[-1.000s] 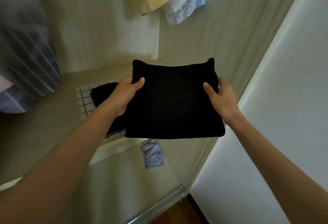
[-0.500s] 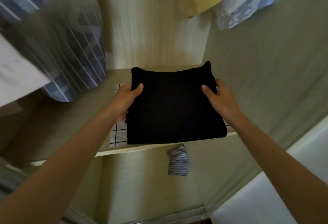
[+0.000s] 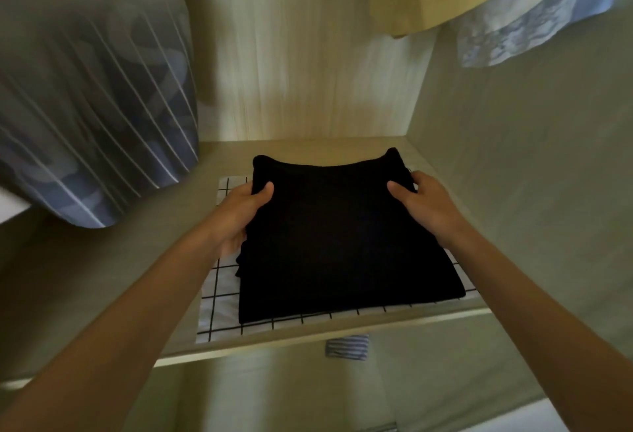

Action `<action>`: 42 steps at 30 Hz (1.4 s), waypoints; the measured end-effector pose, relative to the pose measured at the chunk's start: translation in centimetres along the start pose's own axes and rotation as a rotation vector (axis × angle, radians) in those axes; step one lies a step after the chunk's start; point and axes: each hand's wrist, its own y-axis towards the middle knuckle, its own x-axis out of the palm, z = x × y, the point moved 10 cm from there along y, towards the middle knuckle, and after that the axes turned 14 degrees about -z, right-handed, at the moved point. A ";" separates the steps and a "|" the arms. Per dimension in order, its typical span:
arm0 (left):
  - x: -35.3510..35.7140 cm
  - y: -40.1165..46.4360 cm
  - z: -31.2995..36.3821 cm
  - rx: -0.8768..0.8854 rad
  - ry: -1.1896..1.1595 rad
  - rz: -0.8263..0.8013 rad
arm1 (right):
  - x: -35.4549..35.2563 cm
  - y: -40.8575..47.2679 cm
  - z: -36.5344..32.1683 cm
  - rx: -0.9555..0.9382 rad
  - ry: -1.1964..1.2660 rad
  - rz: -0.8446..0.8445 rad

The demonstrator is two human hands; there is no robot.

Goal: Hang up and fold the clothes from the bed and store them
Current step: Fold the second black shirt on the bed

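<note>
I see my left hand (image 3: 239, 216) and right hand (image 3: 426, 205) each gripping a side of the folded black garment (image 3: 342, 243), thumbs on top, as it sits over the checked cloth (image 3: 219, 301) on the wardrobe shelf (image 3: 308, 342).

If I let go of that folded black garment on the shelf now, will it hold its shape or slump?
The folded black fabric garment probably stays put: it looks flat on the white grid-checked cloth. It is likely floppy, since its far corners peak beside the left hand and right hand.
</note>
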 end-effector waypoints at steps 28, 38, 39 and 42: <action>1.6 -3.1 -6.6 -0.234 0.082 0.038 | 3.4 -2.2 7.6 0.231 0.144 -0.588; 0.9 -2.7 -5.7 -0.198 0.094 0.155 | 2.1 -1.2 7.6 0.191 0.076 -0.474; 0.4 -2.2 -5.3 -0.196 0.064 0.179 | 1.4 -0.3 7.5 0.188 0.120 -0.412; -0.8 -0.3 -4.0 -0.202 -0.058 0.244 | 0.6 1.9 7.5 0.234 0.364 -0.310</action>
